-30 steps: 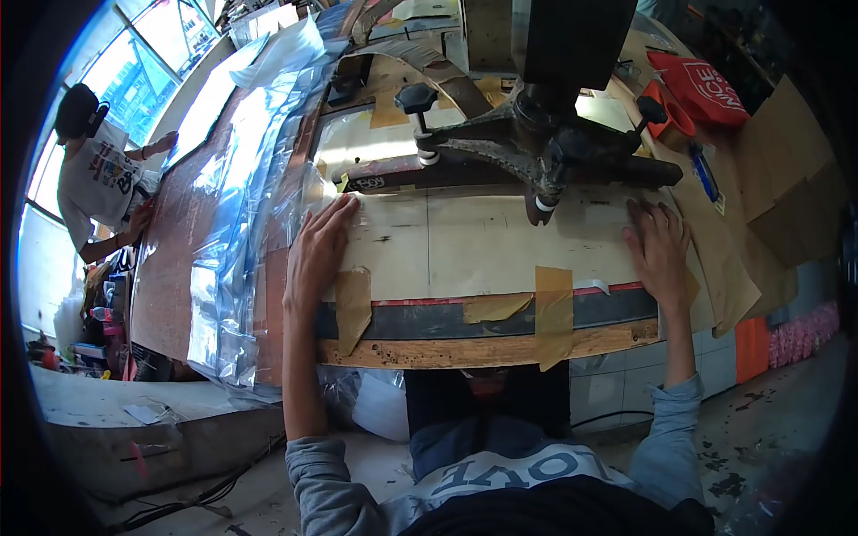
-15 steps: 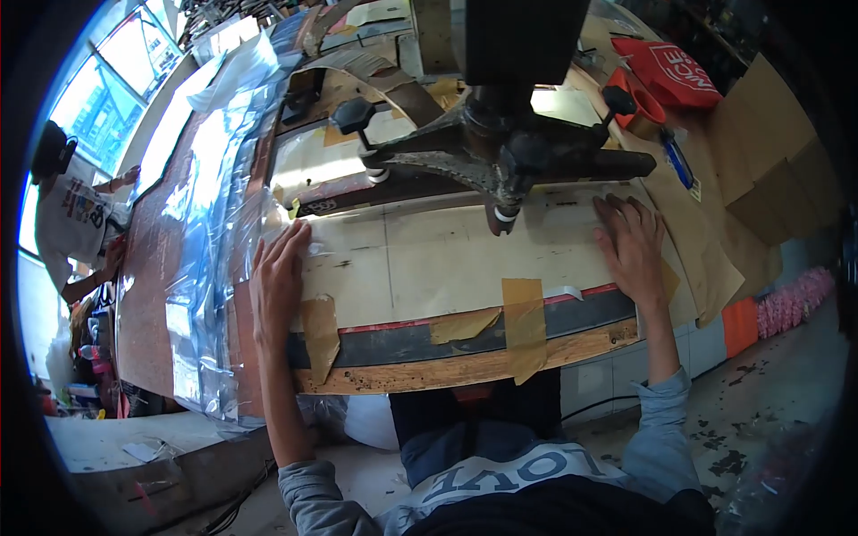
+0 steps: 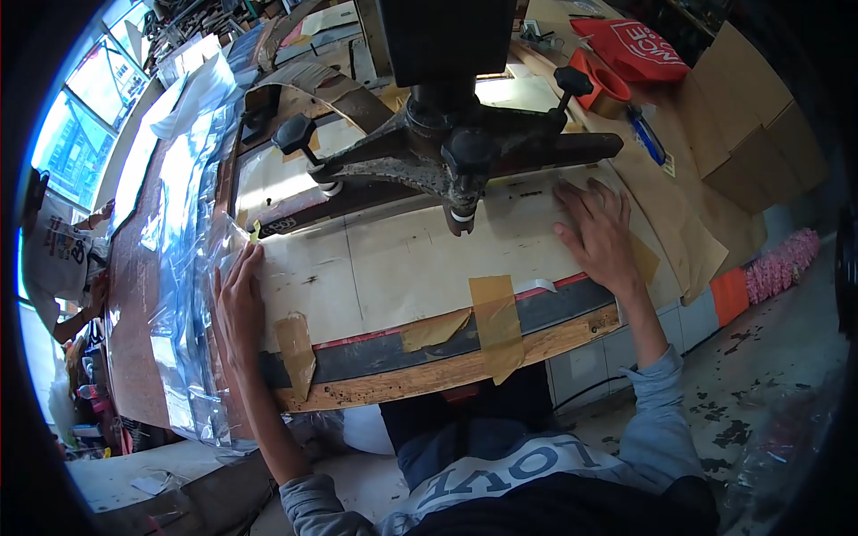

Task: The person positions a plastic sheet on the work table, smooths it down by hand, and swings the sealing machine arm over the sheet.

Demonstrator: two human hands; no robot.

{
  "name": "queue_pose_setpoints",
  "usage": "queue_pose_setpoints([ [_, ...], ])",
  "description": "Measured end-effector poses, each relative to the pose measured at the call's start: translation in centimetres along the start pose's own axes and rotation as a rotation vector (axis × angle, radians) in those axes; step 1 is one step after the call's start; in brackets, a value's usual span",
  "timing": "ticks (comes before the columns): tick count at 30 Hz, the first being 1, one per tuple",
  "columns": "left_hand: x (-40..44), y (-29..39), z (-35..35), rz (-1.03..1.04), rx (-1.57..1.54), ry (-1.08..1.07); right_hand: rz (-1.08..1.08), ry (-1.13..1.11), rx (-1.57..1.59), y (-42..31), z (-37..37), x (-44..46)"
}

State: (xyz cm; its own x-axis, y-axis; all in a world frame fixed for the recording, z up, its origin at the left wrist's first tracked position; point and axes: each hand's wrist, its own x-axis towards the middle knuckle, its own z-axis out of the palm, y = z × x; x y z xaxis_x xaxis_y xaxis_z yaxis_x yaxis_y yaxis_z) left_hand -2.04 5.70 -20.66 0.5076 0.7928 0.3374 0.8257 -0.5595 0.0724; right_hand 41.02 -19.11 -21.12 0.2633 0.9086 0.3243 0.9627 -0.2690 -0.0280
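A pale flat sheet (image 3: 402,272) lies across the worktop in front of me, with a thin dark line running over it. My left hand (image 3: 239,299) rests along its left edge, fingers stretched out together beside clear plastic film. On the sheet's right part lies my right hand (image 3: 601,232), palm down, fingers spread. Neither hand grips anything. Brown tape strips (image 3: 497,326) cross the dark front border. Just beyond the sheet, a black metal machine head (image 3: 447,147) with knobs stands over a dark bar (image 3: 357,201).
Clear plastic film (image 3: 192,268) covers the left side. At the back right are a red bag (image 3: 633,49), an orange tape roll (image 3: 601,85), a blue cutter knife (image 3: 647,134) and a cardboard box (image 3: 746,116). A co-worker (image 3: 58,250) is at the far left.
The whole view has shifted and tilted slightly, so the bench appears further left. Both hands keep about the same places on the sheet, still flat.
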Motion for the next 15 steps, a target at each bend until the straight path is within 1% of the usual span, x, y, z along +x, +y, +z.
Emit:
queue_pose_setpoints([
  [4,0.0,-0.8,-0.1,-0.043,0.006,-0.020,-0.023,-0.025,0.016,-0.5,0.0,0.2],
  [8,0.0,-0.7,-0.7,-0.135,-0.009,-0.048,-0.069,-0.010,0.034,-1.0,0.2,0.4],
  [11,0.0,-0.4,-1.0,-0.195,0.021,-0.060,-0.073,-0.026,0.025,-1.4,0.3,0.6],
  [15,0.0,-0.5,-0.8,-0.224,0.039,-0.076,-0.059,-0.026,0.027,-1.5,0.4,0.6],
])
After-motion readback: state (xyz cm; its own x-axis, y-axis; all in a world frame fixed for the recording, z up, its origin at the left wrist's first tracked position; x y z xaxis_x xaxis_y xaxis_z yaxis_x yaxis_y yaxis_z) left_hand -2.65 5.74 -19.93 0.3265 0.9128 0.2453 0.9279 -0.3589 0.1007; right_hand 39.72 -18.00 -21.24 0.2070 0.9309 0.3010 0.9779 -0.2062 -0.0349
